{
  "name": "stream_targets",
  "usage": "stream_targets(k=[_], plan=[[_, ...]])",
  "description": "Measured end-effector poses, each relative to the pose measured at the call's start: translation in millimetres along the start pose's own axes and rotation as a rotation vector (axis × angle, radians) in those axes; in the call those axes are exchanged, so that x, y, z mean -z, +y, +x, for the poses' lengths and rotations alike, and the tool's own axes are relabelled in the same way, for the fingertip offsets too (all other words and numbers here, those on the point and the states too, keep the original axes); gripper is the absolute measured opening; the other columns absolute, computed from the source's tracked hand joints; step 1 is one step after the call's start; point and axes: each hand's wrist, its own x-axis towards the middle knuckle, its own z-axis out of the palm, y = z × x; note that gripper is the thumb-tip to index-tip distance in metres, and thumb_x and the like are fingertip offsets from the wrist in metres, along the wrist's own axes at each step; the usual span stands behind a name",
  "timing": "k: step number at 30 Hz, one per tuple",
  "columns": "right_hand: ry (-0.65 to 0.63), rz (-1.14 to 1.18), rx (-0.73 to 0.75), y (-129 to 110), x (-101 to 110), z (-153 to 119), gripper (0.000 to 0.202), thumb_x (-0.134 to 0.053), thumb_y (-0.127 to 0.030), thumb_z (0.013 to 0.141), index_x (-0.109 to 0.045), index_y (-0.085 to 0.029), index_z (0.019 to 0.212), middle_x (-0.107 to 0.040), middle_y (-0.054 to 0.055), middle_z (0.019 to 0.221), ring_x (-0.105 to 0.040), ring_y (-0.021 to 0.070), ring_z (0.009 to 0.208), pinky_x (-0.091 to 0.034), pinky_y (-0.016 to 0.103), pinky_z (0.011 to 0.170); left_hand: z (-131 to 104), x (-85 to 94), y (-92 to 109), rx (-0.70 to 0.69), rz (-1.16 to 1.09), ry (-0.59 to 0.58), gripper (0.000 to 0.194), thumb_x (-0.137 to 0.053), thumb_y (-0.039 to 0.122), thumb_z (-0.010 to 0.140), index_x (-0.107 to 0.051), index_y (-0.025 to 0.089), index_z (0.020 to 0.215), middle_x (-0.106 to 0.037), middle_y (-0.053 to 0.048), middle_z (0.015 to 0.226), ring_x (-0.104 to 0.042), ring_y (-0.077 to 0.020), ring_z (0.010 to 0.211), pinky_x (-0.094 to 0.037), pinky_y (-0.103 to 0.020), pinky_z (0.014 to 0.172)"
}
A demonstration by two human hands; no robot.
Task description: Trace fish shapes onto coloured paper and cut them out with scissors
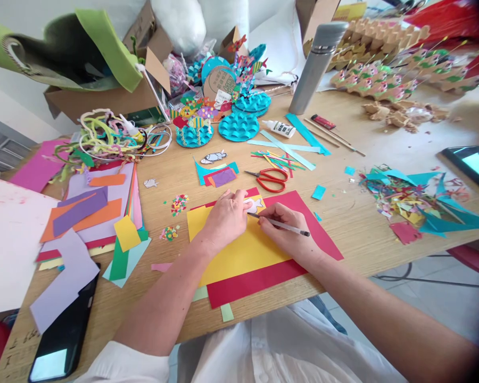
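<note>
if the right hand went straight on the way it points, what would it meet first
Probably the left hand, whose fingers are at the white paper fish; the right hand points that way, though the exact gap is hard to judge.

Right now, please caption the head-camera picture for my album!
Left hand presses a small white paper fish on yellow rectangular paper; right hand holds a slender grey pen.

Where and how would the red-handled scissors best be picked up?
Probably by the red handle loops, coming from the right: the scissors lie flat, loops rightward, dark blades pointing left. The right hand holds a pen, so it would likely need freeing first.
</note>
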Motion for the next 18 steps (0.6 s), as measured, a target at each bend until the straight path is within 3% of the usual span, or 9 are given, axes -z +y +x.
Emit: stream_targets(k=[6,18], plan=[[-0.008,0.004,0.006,-1.8,0.8,-0.4,0.003,-0.056,-0.021,0.07,-0.059,-0.019,0.071,-0.063,0.001,0.062,-0.053,0.0124,0.051,-0.039,0.024,0.048,2.9,-15.5,-2.9,0.007,0.053,0.134,0.009,-0.054,0.014,0.09,-0.054,0.019,0.097,-0.071,-0.006,0.092,-0.065,-0.021,0.1,-0.04,-0.043,0.107],[0.018,0.001,-0.008,0.8,2.1,-0.4,0.002,-0.055,-0.02,0.069,-0.057,-0.02,0.069,-0.064,0.001,0.063,-0.054,0.0128,0.052,-0.04,0.025,0.05,1.7,-18.4,-3.6,-0.013,0.061,0.176,0.008,-0.056,0.013,0.089,-0.057,0.02,0.093,-0.071,-0.003,0.087,-0.064,-0.0191,0.094,-0.038,-0.044,0.11]])
